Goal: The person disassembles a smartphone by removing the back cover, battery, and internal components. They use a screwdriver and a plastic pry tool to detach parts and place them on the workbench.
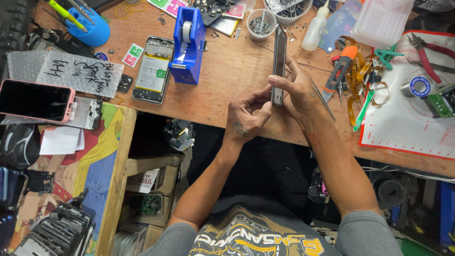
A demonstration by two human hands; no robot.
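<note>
Both hands meet over the near edge of the wooden bench (227, 71). Right hand (296, 92) is closed around a phone frame (279, 61) held on edge, its long side running away from the body, with thin tweezers (323, 99) tucked in the same grip. Left hand (244, 116) is curled, fingertips pinching the frame's near end. Forearms come up from the lap, elbows wide. Bench is cluttered: one blue tape dispenser (188, 45), one opened phone (152, 71) with battery showing, one small cup of screws (260, 24), one white squeeze bottle (314, 28), one red-edged work mat (412, 114), one pink-cased phone (35, 100) on the left side table.
</note>
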